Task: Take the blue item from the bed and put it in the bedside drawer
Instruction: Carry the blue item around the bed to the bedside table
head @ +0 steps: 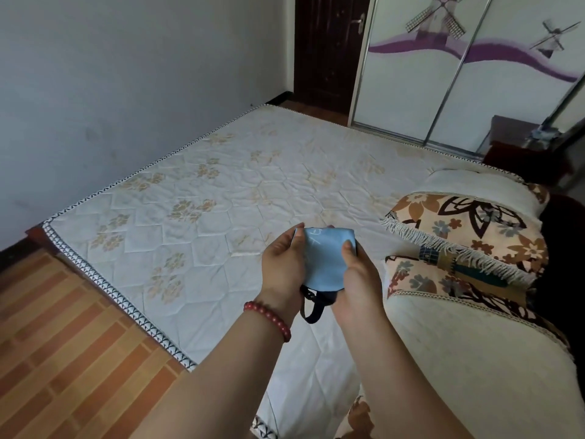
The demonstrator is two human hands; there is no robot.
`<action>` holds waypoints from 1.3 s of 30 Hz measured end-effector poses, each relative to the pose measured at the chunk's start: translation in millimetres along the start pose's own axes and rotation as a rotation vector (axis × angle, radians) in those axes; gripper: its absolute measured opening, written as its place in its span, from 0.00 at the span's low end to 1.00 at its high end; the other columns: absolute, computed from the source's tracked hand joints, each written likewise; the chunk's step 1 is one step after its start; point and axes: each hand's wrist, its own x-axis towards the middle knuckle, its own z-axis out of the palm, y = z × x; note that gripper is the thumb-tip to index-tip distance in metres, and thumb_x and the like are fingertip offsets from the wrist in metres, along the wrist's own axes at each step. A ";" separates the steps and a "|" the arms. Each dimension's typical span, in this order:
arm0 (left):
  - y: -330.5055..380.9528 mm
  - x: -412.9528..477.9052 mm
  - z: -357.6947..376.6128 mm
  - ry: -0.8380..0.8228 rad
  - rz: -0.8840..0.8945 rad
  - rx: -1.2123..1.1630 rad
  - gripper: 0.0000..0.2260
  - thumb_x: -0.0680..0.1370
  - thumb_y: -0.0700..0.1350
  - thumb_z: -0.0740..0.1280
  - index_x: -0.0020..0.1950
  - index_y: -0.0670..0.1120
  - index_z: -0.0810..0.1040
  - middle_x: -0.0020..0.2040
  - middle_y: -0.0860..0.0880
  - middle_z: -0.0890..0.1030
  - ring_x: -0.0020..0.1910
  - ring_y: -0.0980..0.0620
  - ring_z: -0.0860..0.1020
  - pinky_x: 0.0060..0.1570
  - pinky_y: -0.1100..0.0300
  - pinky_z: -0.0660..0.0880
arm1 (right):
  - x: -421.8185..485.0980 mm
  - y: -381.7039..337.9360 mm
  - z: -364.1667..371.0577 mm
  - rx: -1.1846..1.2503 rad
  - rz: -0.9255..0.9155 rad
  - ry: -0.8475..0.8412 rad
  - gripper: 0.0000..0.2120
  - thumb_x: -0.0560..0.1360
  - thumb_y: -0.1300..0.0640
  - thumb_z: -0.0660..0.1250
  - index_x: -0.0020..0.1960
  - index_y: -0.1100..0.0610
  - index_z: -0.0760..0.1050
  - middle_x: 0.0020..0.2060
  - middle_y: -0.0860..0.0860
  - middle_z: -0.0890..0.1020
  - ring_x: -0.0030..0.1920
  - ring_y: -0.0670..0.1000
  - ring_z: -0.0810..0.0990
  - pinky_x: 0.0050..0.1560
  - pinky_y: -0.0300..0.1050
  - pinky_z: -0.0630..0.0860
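A light blue cloth item [326,258] with a dark strap hanging below it is held up above the bed [221,191]. My left hand [283,264] grips its left edge, with a red bead bracelet on that wrist. My right hand [361,277] grips its right edge, thumb on top. The item is off the white quilted mattress. No bedside drawer is in view.
Two pillows [468,236] with floral covers lie at the right on the bed. A grey wall runs along the bed's far left side. A sliding wardrobe [459,74] and a dark door [326,49] stand beyond the foot. Wood floor [63,343] lies at the lower left.
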 end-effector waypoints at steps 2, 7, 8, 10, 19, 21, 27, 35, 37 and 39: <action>4.3 1.1 -11.0 0.032 -0.021 -0.056 0.07 0.79 0.43 0.64 0.47 0.48 0.81 0.42 0.49 0.84 0.44 0.49 0.81 0.53 0.50 0.78 | -2.6 6.8 9.3 0.015 0.030 -0.020 0.11 0.81 0.57 0.59 0.54 0.56 0.80 0.56 0.61 0.82 0.52 0.61 0.82 0.59 0.62 0.76; 22.8 6.4 -49.5 0.047 -0.085 -0.311 0.11 0.79 0.40 0.63 0.60 0.45 0.77 0.52 0.45 0.82 0.47 0.47 0.80 0.42 0.55 0.80 | -8.8 24.7 43.9 0.076 0.136 -0.090 0.13 0.79 0.54 0.62 0.59 0.57 0.79 0.56 0.61 0.82 0.54 0.62 0.82 0.52 0.58 0.79; 27.2 7.6 -57.5 0.053 -0.087 -0.339 0.11 0.79 0.40 0.64 0.61 0.45 0.77 0.54 0.45 0.82 0.47 0.47 0.81 0.40 0.56 0.81 | -10.9 28.4 52.6 0.089 0.161 -0.101 0.14 0.78 0.53 0.63 0.60 0.58 0.78 0.57 0.61 0.82 0.56 0.63 0.81 0.53 0.58 0.79; 36.7 12.2 -78.7 0.081 -0.074 -0.373 0.11 0.79 0.40 0.63 0.60 0.47 0.77 0.57 0.45 0.81 0.49 0.47 0.80 0.44 0.55 0.80 | -16.4 39.7 75.1 0.108 0.209 -0.127 0.17 0.78 0.53 0.63 0.62 0.61 0.77 0.60 0.63 0.80 0.55 0.63 0.81 0.52 0.57 0.79; 81.2 34.2 -180.8 0.290 0.030 -0.389 0.11 0.80 0.39 0.62 0.59 0.48 0.77 0.59 0.49 0.80 0.54 0.49 0.79 0.57 0.50 0.76 | -35.9 104.7 174.6 0.019 0.368 -0.217 0.20 0.79 0.50 0.61 0.64 0.63 0.74 0.60 0.65 0.79 0.51 0.63 0.81 0.40 0.51 0.82; 92.7 38.5 -208.5 0.328 0.039 -0.393 0.12 0.80 0.39 0.62 0.62 0.48 0.77 0.60 0.50 0.80 0.55 0.49 0.79 0.53 0.52 0.78 | -41.4 121.4 199.1 -0.030 0.400 -0.224 0.20 0.80 0.50 0.60 0.63 0.62 0.74 0.60 0.65 0.79 0.52 0.64 0.81 0.42 0.52 0.79; 130.8 42.3 -290.3 0.427 0.056 -0.425 0.12 0.79 0.42 0.63 0.61 0.52 0.78 0.57 0.47 0.81 0.49 0.47 0.80 0.34 0.58 0.81 | -63.2 169.1 273.9 -0.115 0.438 -0.276 0.18 0.80 0.49 0.60 0.62 0.61 0.75 0.56 0.63 0.81 0.47 0.62 0.81 0.36 0.48 0.79; 175.0 28.1 -394.9 0.493 0.133 -0.502 0.14 0.78 0.42 0.65 0.63 0.51 0.77 0.59 0.45 0.80 0.50 0.46 0.80 0.38 0.54 0.82 | -101.6 235.3 362.1 -0.170 0.488 -0.378 0.14 0.80 0.50 0.61 0.54 0.58 0.78 0.43 0.58 0.82 0.38 0.59 0.81 0.23 0.41 0.75; 184.5 23.3 -419.7 0.509 0.155 -0.523 0.14 0.78 0.42 0.65 0.64 0.49 0.76 0.59 0.43 0.80 0.48 0.46 0.80 0.34 0.56 0.81 | -111.3 251.2 382.4 -0.202 0.509 -0.406 0.14 0.79 0.49 0.61 0.55 0.57 0.78 0.43 0.58 0.82 0.37 0.58 0.82 0.22 0.42 0.75; 193.5 19.6 -442.2 0.536 0.173 -0.527 0.14 0.78 0.42 0.64 0.64 0.48 0.76 0.59 0.43 0.80 0.48 0.46 0.80 0.36 0.56 0.82 | -119.3 265.9 401.5 -0.228 0.543 -0.432 0.12 0.79 0.49 0.62 0.52 0.55 0.79 0.42 0.56 0.83 0.35 0.57 0.83 0.24 0.44 0.77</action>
